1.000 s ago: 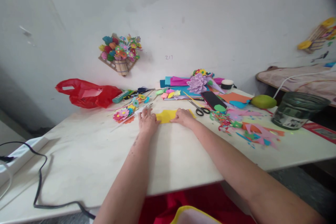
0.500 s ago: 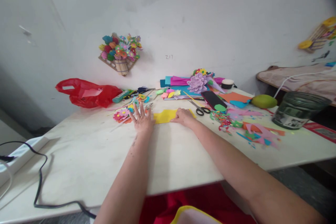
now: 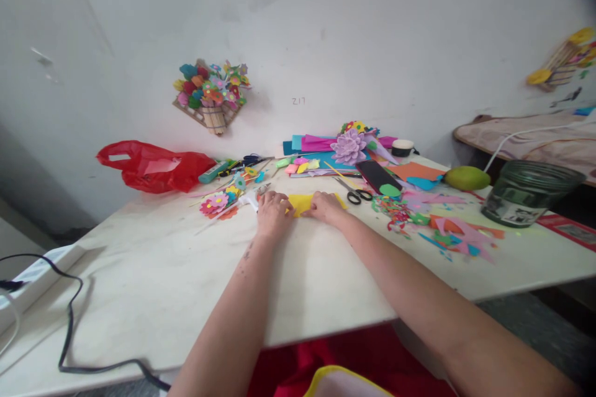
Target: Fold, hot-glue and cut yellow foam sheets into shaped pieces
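A yellow craft sheet (image 3: 302, 203) lies flat on the table between my two hands. My left hand (image 3: 274, 214) is at its left end, fingers curled down onto it. At the sheet's right part, my right hand (image 3: 327, 207) has its fingers closed at the front edge, and a yellow corner shows beyond the knuckles. Black-handled scissors (image 3: 356, 195) lie just right of my right hand. Beside my left hand is a white object (image 3: 252, 199), partly hidden, and flat craft flowers (image 3: 215, 203) are further left.
Coloured scraps (image 3: 459, 237) and a green glass jar (image 3: 531, 192) are on the right. A dark phone (image 3: 375, 176), a purple flower (image 3: 349, 147) and stacked sheets (image 3: 316, 144) sit at the back. A red plastic bag (image 3: 153, 167) and a power strip (image 3: 41, 279) with black cable are left.
My left hand has gone from spread fingers to curled ones and shifted right, onto the left part of the yellow sheet. My right hand has stayed in place.
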Available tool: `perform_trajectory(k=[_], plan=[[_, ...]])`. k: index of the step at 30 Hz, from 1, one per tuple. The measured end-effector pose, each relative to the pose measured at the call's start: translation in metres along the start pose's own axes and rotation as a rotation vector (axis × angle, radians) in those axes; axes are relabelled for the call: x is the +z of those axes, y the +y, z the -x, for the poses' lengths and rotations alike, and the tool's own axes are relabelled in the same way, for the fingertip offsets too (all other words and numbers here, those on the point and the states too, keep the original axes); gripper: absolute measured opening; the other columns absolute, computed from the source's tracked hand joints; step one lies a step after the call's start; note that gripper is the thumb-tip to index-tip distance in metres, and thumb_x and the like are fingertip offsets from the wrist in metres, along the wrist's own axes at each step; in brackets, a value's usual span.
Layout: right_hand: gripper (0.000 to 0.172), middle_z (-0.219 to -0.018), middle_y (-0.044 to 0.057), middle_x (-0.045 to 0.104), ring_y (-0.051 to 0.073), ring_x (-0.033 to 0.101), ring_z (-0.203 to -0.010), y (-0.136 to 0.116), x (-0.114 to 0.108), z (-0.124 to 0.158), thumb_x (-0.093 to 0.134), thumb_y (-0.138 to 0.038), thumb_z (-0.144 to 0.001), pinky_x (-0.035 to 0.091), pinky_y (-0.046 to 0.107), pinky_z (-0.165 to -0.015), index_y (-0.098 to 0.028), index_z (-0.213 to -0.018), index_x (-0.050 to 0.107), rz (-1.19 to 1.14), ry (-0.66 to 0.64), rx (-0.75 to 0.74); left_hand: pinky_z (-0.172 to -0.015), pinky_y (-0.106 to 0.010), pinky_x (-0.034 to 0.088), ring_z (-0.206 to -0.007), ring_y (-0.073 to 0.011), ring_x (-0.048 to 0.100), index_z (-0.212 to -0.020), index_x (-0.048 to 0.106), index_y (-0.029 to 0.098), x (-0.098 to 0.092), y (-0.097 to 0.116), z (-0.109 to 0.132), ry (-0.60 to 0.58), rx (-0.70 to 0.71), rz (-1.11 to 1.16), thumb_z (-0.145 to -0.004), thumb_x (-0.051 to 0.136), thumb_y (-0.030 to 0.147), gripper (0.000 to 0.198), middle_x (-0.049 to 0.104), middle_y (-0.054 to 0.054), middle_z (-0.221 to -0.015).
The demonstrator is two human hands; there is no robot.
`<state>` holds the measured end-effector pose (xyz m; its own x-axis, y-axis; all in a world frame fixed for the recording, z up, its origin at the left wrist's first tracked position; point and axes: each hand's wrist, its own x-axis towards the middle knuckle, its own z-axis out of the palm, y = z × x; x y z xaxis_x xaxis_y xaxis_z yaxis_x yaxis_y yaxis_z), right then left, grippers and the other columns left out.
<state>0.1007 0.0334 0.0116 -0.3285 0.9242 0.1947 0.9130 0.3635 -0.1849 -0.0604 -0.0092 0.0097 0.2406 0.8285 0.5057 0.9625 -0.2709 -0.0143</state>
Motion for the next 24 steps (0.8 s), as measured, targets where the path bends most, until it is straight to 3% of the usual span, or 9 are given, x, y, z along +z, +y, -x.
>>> perform_trajectory(k=[5, 9, 14, 19, 24], plan=[[0.036, -0.085, 0.005, 0.064, 0.019, 0.057, -0.08, 0.004, 0.002, 0.001, 0.056, -0.054, -0.07, 0.035, 0.027, -0.069, -0.019, -0.066, 0.065, -0.046, 0.017, -0.061, -0.085, -0.038, 0.035, -0.088, -0.0208, 0.051, -0.077, 0.063, 0.02, 0.003, -0.002, 0.0, -0.101, -0.034, 0.038, -0.075, 0.05, 0.028, 0.016, 0.064, -0.003, -0.082], [0.02, -0.09, 0.002, 0.063, 0.017, 0.056, -0.086, 0.002, 0.005, 0.001, 0.061, -0.041, -0.071, 0.035, 0.027, -0.074, -0.021, -0.074, 0.066, -0.086, 0.058, -0.179, -0.083, -0.036, 0.035, -0.089, -0.0209, 0.05, -0.077, 0.063, 0.02, 0.004, -0.003, -0.001, -0.122, -0.059, 0.043, -0.075, 0.048, 0.026, 0.016, 0.064, -0.003, -0.084], [0.013, -0.089, 0.002, 0.063, 0.016, 0.055, -0.086, -0.007, 0.005, 0.0, 0.061, -0.032, -0.073, 0.035, 0.026, -0.076, -0.021, -0.076, 0.067, -0.096, 0.055, -0.252, -0.084, -0.038, 0.033, -0.094, -0.0218, 0.049, -0.078, 0.063, 0.021, 0.0, -0.008, 0.0, -0.132, -0.1, 0.058, -0.078, 0.044, 0.027, 0.02, 0.064, -0.004, -0.088], [0.012, -0.086, 0.0, 0.065, 0.014, 0.057, -0.08, -0.007, 0.001, -0.004, 0.061, -0.032, -0.072, 0.037, 0.023, -0.071, -0.021, -0.074, 0.066, -0.146, -0.037, -0.226, -0.095, -0.041, 0.023, -0.107, -0.0233, 0.042, -0.073, 0.063, 0.025, -0.006, -0.024, 0.005, -0.044, -0.133, 0.015, -0.075, 0.049, 0.032, 0.016, 0.064, -0.001, -0.097], [0.011, -0.081, -0.001, 0.066, 0.013, 0.058, -0.076, -0.017, -0.006, -0.008, 0.06, -0.031, -0.07, 0.036, 0.022, -0.068, -0.022, -0.074, 0.065, -0.126, -0.136, -0.23, -0.099, -0.046, 0.018, -0.109, -0.0251, 0.04, -0.074, 0.063, 0.026, -0.008, -0.032, 0.009, -0.091, -0.182, -0.001, -0.073, 0.049, 0.032, 0.015, 0.06, 0.001, -0.108]])
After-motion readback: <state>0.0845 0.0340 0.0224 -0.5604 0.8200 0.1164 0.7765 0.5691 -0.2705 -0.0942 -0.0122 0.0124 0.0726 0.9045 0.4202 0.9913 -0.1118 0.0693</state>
